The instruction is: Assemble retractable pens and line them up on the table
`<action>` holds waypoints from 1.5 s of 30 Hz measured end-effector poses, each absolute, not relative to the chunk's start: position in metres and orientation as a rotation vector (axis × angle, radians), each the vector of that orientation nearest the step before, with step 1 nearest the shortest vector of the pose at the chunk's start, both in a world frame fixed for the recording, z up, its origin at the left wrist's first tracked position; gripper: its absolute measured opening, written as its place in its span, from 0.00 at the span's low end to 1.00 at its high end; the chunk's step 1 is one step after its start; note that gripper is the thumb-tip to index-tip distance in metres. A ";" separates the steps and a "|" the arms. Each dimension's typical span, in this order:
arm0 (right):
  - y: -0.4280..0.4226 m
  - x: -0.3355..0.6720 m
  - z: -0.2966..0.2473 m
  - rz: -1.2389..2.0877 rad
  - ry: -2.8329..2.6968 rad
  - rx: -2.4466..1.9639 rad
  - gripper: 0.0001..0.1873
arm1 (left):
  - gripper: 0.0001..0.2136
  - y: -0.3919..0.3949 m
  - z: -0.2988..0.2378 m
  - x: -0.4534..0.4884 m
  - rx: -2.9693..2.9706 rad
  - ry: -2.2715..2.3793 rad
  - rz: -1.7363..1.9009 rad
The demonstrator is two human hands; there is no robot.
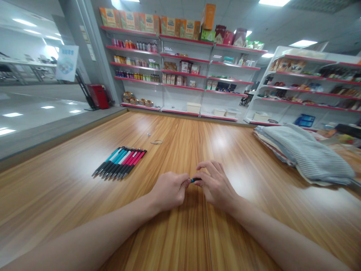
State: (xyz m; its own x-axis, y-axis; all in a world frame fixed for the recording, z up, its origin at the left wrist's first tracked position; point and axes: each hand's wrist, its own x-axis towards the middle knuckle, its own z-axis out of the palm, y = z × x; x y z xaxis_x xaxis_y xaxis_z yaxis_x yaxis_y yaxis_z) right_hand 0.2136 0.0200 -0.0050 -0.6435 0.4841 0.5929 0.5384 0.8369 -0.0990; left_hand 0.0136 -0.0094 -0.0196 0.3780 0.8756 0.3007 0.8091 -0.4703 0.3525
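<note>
Between my two hands, over the middle of the wooden table, is a pen point(195, 180) with a blue barrel and a black grip. My left hand point(170, 190) is closed around its blue end, which the fingers mostly hide. At the black end, my right hand point(216, 184) pinches with thumb and forefinger while the other fingers curl above. To the left of my hands, a row of pens point(120, 162) lies side by side, with blue, white and pink-red barrels and black grips, tips toward me.
On the wooden table point(169, 241) lie a thin ring-shaped band point(156, 142) and a tiny silvery piece point(149, 134) beyond the pens. Folded striped cloths point(304, 154) are stacked at the right. Shelves of packaged goods point(183, 71) stand past the far edge.
</note>
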 end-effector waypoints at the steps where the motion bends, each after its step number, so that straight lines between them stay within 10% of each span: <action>1: 0.020 0.214 -0.005 -0.111 -2.388 -0.748 0.06 | 0.13 -0.009 -0.020 0.013 2.485 1.533 0.681; 45: 0.019 0.212 -0.003 -0.109 -2.408 -0.766 0.06 | 0.14 -0.010 -0.019 0.014 2.545 1.571 0.640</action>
State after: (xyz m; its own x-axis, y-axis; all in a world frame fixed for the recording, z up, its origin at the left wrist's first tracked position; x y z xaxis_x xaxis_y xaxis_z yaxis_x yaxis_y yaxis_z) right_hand 0.2123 0.0187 -0.0026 -0.6512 0.4996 0.5712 0.5492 0.8297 -0.0996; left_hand 0.0140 -0.0105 -0.0187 0.3858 0.8706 0.3052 0.8361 -0.4698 0.2831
